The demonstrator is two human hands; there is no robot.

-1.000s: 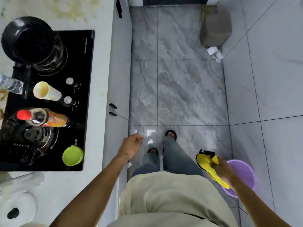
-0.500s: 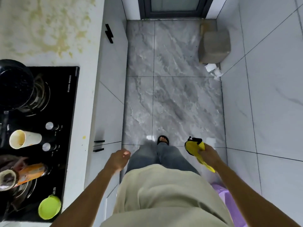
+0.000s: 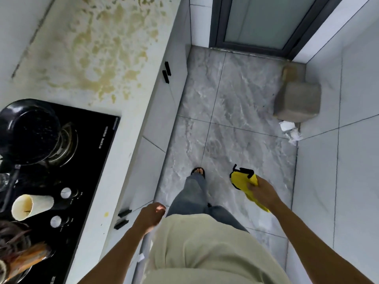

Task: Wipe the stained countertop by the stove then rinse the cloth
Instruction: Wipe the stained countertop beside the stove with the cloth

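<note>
A white countertop [image 3: 61, 48] at the upper left carries wide yellow-brown stains [image 3: 106, 48], just beyond the black stove [image 3: 82, 171]. My right hand [image 3: 262, 191] holds a yellow cloth with a black edge [image 3: 242, 179] over the grey floor, well right of the counter. My left hand [image 3: 151, 216] hangs beside the cabinet front, fingers loosely curled, holding nothing.
On the stove stand a black pan [image 3: 26, 130], a pale cup lying on its side [image 3: 30, 206] and a bottle at the lower left. A grey box [image 3: 297, 101] and crumpled paper [image 3: 291, 130] sit by the right wall. A glass door [image 3: 262, 19] closes the far end.
I have walked forward along the counter. The stained patch has come into full view, and the purple bucket behind me has left the frame. My right hand has lifted the cloth forward.
</note>
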